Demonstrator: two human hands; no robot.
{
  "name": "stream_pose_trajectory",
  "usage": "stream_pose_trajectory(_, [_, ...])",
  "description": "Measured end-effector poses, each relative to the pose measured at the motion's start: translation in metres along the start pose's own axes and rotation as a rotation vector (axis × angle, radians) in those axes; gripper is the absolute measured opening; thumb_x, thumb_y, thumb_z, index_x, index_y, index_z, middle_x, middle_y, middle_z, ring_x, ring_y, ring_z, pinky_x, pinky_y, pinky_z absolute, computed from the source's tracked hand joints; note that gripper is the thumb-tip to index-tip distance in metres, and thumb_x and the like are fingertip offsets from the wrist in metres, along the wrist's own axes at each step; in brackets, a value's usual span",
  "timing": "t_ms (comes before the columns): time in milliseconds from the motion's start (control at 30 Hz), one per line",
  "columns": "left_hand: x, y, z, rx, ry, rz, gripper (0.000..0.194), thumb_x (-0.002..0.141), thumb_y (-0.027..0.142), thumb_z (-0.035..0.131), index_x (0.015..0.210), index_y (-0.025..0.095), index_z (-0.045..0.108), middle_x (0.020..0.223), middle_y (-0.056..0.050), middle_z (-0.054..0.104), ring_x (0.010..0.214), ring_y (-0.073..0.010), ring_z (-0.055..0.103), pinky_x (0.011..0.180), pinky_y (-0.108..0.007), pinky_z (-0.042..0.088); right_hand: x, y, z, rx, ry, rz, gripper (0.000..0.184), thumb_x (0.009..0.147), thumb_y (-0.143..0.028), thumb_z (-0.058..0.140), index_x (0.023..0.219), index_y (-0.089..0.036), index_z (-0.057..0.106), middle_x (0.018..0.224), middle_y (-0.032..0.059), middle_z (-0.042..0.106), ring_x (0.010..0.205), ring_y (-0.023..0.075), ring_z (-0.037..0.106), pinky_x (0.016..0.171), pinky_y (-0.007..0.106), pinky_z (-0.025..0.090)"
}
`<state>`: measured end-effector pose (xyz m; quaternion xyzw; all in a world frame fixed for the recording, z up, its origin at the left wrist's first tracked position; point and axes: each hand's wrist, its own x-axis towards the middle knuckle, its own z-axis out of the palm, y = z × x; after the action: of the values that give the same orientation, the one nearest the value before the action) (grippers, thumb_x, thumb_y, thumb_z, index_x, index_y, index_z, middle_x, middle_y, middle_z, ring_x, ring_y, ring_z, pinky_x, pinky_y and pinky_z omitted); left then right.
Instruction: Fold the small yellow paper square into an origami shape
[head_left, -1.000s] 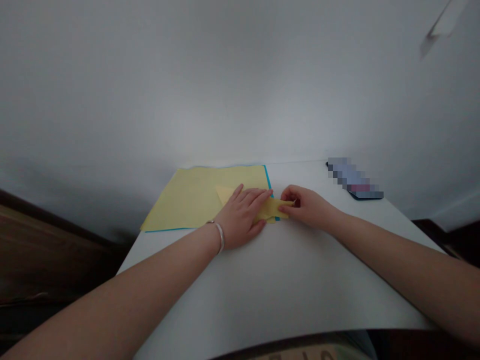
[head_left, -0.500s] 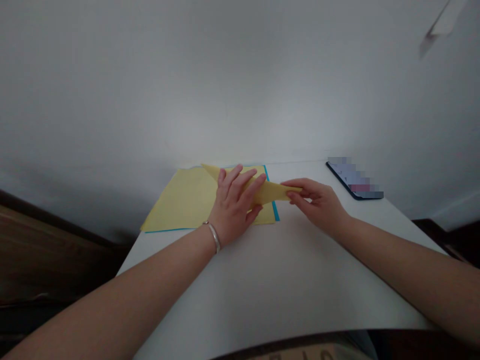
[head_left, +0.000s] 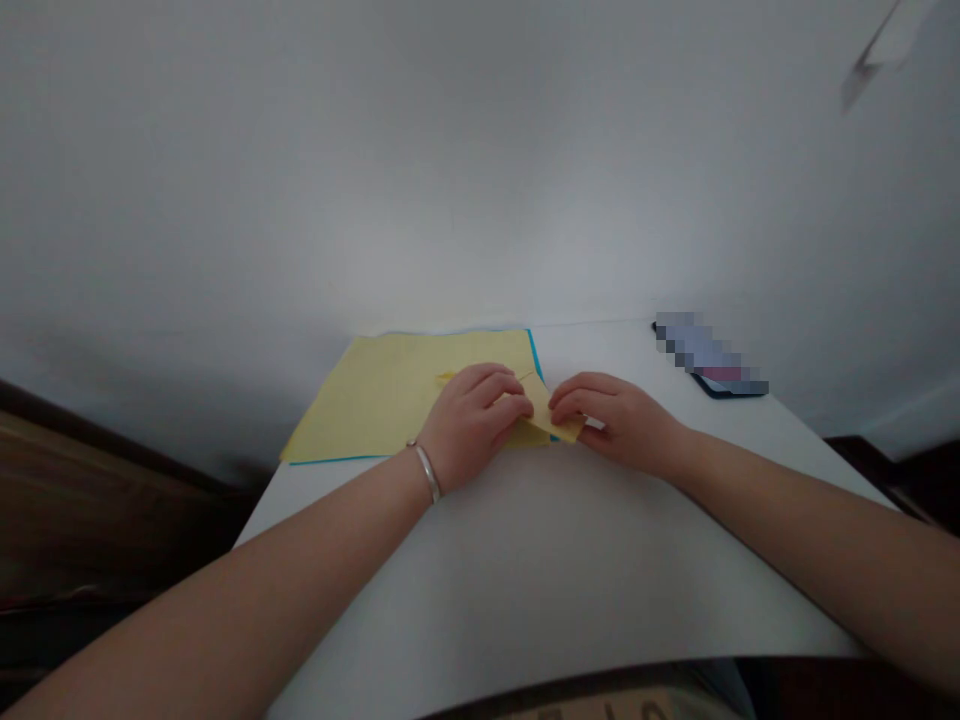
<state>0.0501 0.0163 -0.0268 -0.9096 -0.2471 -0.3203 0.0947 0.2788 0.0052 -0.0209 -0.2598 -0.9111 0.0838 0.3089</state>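
A folded piece of yellow paper [head_left: 546,408] is held between both hands, over the right part of the flat yellow sheets. My left hand [head_left: 478,415], with a silver bangle at the wrist, is closed on its left part, the fingers curled over it and hiding much of it. A small yellow tip pokes out to the left of the knuckles. My right hand [head_left: 619,415] pinches the paper's right end, fingers on top and thumb beneath. Underneath lie the yellow sheets [head_left: 375,395], with blue edges showing along the right and front.
The white table [head_left: 540,570] stands against a pale wall [head_left: 450,180]. A phone [head_left: 712,365] with a blurred-out screen lies at the table's back right. Brown wooden furniture [head_left: 90,500] is beyond the left edge.
The folded paper has turned and its right end sits lower and nearer. My left fingers have gone from spread to curled around it. My right hand has shifted its hold on the end.
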Motion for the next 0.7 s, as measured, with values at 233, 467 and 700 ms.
stream_pose_trajectory(233, [0.001, 0.002, 0.002, 0.011, -0.241, 0.134, 0.018, 0.09, 0.02, 0.049, 0.102, 0.022, 0.063, 0.1, -0.003, 0.066, 0.09, -0.0163, 0.056, 0.082, -0.03, 0.045, 0.0, 0.007, 0.001, -0.109, -0.181, -0.006, 0.018, 0.075, -0.007, 0.052, 0.085, -0.019, 0.06, 0.093, 0.0055, 0.061, 0.087, 0.0163, 0.054, 0.078, 0.029, 0.045])
stream_pose_trajectory(467, [0.0, 0.001, 0.005, -0.006, -0.343, 0.179, 0.022, 0.092, 0.022, 0.045, 0.106, 0.022, 0.062, 0.106, -0.003, 0.066, 0.092, -0.0161, 0.057, 0.081, -0.03, 0.045, -0.002, 0.009, -0.001, -0.194, -0.263, -0.042, 0.022, 0.079, -0.009, 0.049, 0.09, -0.021, 0.063, 0.092, 0.0046, 0.064, 0.087, 0.0161, 0.055, 0.077, 0.028, 0.045])
stream_pose_trajectory(700, [0.0, 0.003, 0.005, 0.003, -0.331, 0.191, 0.024, 0.093, 0.022, 0.043, 0.111, 0.024, 0.06, 0.109, -0.002, 0.065, 0.099, -0.016, 0.055, 0.086, -0.031, 0.042, -0.002, 0.014, -0.004, -0.176, -0.28, -0.074, 0.016, 0.084, -0.018, 0.05, 0.088, -0.022, 0.065, 0.089, 0.0034, 0.067, 0.086, 0.0151, 0.057, 0.076, 0.028, 0.046])
